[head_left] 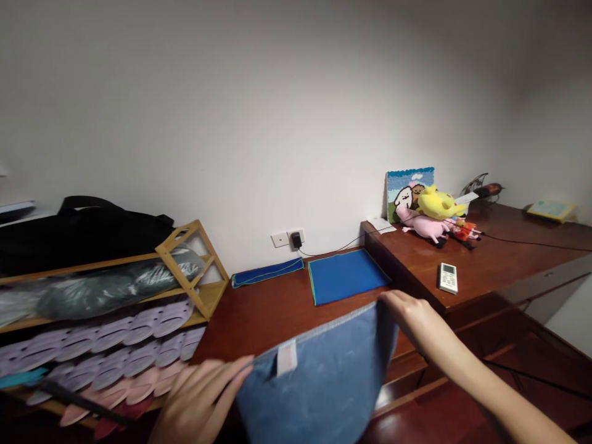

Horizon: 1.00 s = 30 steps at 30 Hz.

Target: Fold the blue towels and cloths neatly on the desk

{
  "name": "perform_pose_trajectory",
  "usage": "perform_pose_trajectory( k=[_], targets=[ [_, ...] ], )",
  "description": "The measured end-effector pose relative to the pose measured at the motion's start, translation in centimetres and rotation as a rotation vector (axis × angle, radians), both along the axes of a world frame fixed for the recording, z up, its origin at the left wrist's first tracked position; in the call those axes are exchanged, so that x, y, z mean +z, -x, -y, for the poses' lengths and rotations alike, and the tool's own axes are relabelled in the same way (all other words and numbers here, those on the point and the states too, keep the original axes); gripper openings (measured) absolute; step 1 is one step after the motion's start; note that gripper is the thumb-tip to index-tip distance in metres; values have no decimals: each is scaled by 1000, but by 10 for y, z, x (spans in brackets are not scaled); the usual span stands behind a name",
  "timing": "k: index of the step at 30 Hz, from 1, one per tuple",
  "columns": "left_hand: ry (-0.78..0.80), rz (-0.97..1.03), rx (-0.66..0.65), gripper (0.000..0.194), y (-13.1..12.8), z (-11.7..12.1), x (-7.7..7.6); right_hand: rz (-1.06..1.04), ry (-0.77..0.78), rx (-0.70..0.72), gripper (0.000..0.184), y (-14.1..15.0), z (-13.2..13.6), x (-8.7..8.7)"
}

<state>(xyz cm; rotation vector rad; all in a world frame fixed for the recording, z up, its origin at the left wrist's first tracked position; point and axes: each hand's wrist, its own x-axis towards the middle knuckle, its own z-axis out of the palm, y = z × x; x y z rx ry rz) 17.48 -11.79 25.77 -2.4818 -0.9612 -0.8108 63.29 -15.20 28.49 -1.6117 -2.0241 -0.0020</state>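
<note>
A grey-blue cloth [319, 376] with a small white label [287, 357] near its top edge hangs between my two hands. My left hand [201, 394] pinches its upper left corner, and my right hand [407, 314] is closed on the upper right corner. The cloth's lower part runs out of the picture. Behind it, on the reddish-brown wooden top [268, 308], a brighter blue cloth with green edging [346, 274] lies spread flat. Left of that, a narrow folded blue cloth [268, 272] rests along the wall.
To the left stands a wooden rack [210, 296] with rows of lilac and pink clogs [134, 351] and a black bag [92, 228] on top. The higher cabinet on the right carries a remote control [448, 278] and plush toys [430, 216]. A black plug [296, 239] trails a cord.
</note>
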Motion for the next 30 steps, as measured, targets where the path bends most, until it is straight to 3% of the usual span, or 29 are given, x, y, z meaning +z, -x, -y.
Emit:
perform_pose_trajectory(
  k=[4,9,12,15,17,20,22,24,27,28,30],
  targets=[
    [314,79,64,33,-68,-86,37,131,91,-160,33,-26,-78,10],
    [291,235,5,39,-129,-207,62,169,69,-325,35,-54,-190,44],
    [230,338,41,35,-157,-250,68,157,6,-373,39,-68,-234,71],
    [196,327,82,33,-179,-270,57,131,-22,-418,39,-78,-260,71],
    [204,302,103,30,-190,-274,37,113,-8,-457,38,-81,-268,47],
    [234,267,116,29,-200,-269,-13,93,68,-518,38,-77,-267,-19],
    [266,242,129,31,-203,-260,-63,84,141,-544,39,-71,-257,-73],
    [323,168,162,34,-203,-251,-122,76,213,-555,41,-64,-245,-126],
    [350,90,231,38,-198,-241,-206,69,282,-545,47,-60,-227,-192],
    [328,105,236,39,-197,-239,-227,64,274,-533,48,-61,-223,-210],
    [284,155,233,39,-194,-235,-251,37,201,-502,49,-65,-219,-237]
  ],
)
